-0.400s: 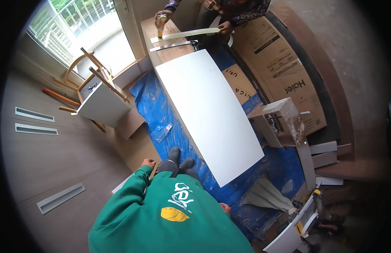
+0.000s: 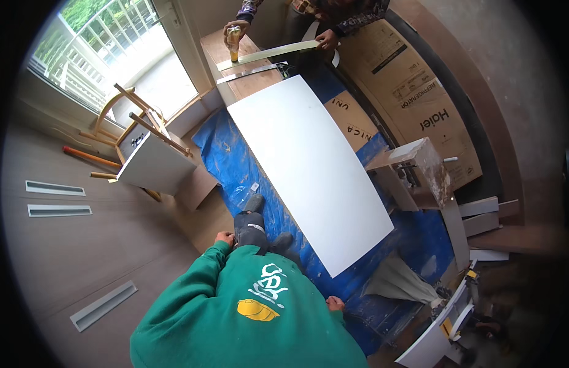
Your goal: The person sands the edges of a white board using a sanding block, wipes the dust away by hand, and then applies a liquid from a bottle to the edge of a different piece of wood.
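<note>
My left hand (image 2: 224, 237) hangs beside my left thigh, its fingers loosely bent and apart, with nothing visible in it. Low on the other side, my right hand (image 2: 335, 303) hangs next to the green sweatshirt (image 2: 241, 288), fingers slack and seemingly holding nothing. In front of me lies a large white panel (image 2: 309, 175), which neither hand touches. At its far end, another person's hand (image 2: 235, 29) tips a clear bottle of yellow liquid (image 2: 234, 50) onto a long pale strip (image 2: 266, 54). That person's other hand (image 2: 327, 40) holds the strip's right end.
Blue sheeting (image 2: 226, 147) covers the floor under the panel. An upturned wooden chair (image 2: 122, 122) and a white board (image 2: 158, 159) stand at left, near the glass door (image 2: 106, 55). At right are flattened cardboard (image 2: 413, 92), a box-shaped wooden unit (image 2: 413, 175) and board offcuts (image 2: 481, 214).
My view has shifted slightly, and my feet have moved apart. My right hand shows more fully beside the sweatshirt. The other person's bottle stays at the strip.
</note>
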Available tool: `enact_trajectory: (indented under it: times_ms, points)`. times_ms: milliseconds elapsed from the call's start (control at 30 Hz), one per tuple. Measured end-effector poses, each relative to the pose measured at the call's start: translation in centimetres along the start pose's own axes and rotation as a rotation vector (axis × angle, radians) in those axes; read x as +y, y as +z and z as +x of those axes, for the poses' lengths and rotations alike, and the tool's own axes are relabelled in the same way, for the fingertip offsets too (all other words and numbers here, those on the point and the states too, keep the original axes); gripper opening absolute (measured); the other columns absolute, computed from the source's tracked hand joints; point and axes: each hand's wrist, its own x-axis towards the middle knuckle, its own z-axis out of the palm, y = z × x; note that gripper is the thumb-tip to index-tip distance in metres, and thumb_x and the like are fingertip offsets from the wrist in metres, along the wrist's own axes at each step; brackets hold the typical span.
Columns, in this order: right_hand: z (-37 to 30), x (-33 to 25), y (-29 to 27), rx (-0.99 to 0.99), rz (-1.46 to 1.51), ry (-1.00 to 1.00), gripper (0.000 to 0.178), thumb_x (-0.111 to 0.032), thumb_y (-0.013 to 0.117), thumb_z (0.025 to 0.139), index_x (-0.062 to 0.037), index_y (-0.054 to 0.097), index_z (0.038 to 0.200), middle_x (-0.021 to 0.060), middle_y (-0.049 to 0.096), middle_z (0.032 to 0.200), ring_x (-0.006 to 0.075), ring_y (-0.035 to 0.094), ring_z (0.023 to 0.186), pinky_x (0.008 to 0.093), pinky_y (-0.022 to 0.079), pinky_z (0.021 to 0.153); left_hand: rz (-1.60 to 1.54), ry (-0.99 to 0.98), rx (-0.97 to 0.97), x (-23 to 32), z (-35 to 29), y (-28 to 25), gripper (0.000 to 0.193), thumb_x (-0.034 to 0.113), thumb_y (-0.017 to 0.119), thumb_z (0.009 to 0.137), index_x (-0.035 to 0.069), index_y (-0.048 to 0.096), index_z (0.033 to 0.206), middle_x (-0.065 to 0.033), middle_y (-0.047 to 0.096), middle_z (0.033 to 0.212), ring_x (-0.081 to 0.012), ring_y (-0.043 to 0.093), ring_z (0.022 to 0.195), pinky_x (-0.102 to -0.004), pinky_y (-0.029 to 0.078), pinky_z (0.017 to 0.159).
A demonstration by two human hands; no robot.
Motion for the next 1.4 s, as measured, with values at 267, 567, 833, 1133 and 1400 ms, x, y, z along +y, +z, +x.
enact_trajectory:
  times_ms: [267, 567, 833, 1133, 1400]
  points:
    - [-3.3, -2.4, 6.4, 0.056, -0.132, -0.307, 0.026, -0.019, 0.063, 0.086, 0.0003, 0.065, 0.102, 0.0087, 0.067, 0.084, 0.0165, 0.063, 0.067, 0.0325, 0.054, 0.061, -0.003, -0.044, -0.099, 3.8, 5.6, -5.4, 0.026, 0.025, 0.065, 0.081, 0.008, 0.073, 0.100, -0.0146, 0.071, 0.091, -0.0247, 0.069, 0.088, -0.0351, 0.053, 0.082]
    - [-4.8, -9.7, 13.4, 0.032, 0.019, -0.219, 0.024, -0.015, 0.061, 0.085, 0.0026, 0.064, 0.102, 0.0101, 0.066, 0.082, 0.0186, 0.063, 0.066, 0.0321, 0.054, 0.054, -0.001, -0.013, -0.077, 6.9, 11.5, -10.2, 0.029, 0.024, 0.066, 0.083, 0.007, 0.071, 0.106, -0.0123, 0.071, 0.091, -0.0224, 0.069, 0.081, -0.0346, 0.053, 0.077]
    - [-5.5, -9.5, 13.8, 0.109, -0.031, -0.134, 0.026, -0.014, 0.061, 0.088, 0.0033, 0.062, 0.107, 0.0144, 0.066, 0.091, 0.0232, 0.067, 0.073, 0.0375, 0.058, 0.058, 0.015, -0.032, -0.156, 8.5, 12.7, -9.7, 0.029, 0.019, 0.064, 0.087, 0.003, 0.067, 0.111, -0.0127, 0.070, 0.094, -0.0223, 0.068, 0.080, -0.0357, 0.054, 0.073]
    - [-4.5, -5.1, 15.9, 0.143, 0.029, -0.329, 0.026, -0.017, 0.065, 0.085, 0.0045, 0.068, 0.099, 0.0130, 0.068, 0.079, 0.0194, 0.065, 0.073, 0.0334, 0.054, 0.062, 0.069, 0.016, -0.180, 7.6, 14.9, -10.4, 0.029, 0.016, 0.061, 0.086, 0.000, 0.066, 0.110, -0.0127, 0.070, 0.092, -0.0225, 0.068, 0.074, -0.0354, 0.056, 0.063]
    - [-3.1, -4.8, 16.7, 0.196, -0.129, -0.414, 0.027, -0.017, 0.061, 0.081, 0.0041, 0.069, 0.095, 0.0116, 0.069, 0.081, 0.0198, 0.066, 0.072, 0.0339, 0.053, 0.064, 0.093, 0.058, -0.116, 8.4, 16.9, -10.8, 0.027, 0.023, 0.067, 0.083, 0.007, 0.071, 0.104, -0.0118, 0.072, 0.087, -0.0202, 0.069, 0.074, -0.0339, 0.054, 0.073]
